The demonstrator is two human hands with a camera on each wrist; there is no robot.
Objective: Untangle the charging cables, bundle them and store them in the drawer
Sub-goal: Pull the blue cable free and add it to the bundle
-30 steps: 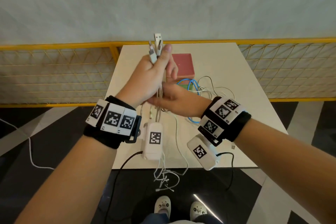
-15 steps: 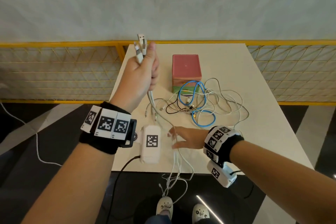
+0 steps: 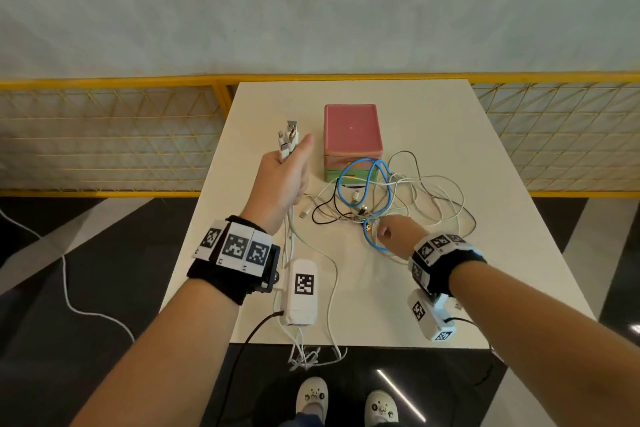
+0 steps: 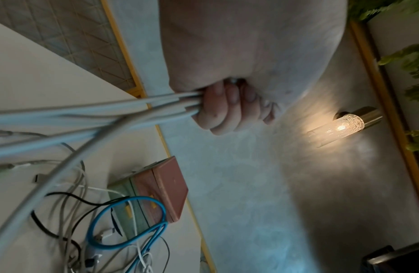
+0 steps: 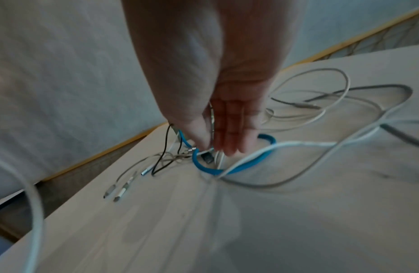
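Left hand [image 3: 284, 180] grips a sheaf of white cables [image 4: 91, 112], plugs up. Right hand [image 3: 398, 236], fingers [image 5: 229, 133] extended, reaches the blue cable [image 5: 203, 166] in the tangle. Untangling continues; next, tease one cable free.

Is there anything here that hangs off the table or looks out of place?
Yes. The white cables gripped by the left hand trail over the table front edge, ends dangling in a clump above the floor.

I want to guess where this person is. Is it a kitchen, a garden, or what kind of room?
Probably an indoor lobby or lounge, not a kitchen. A small white table stands by a plain grey wall, with yellow mesh railing behind, a glossy dark floor and a wall lamp.
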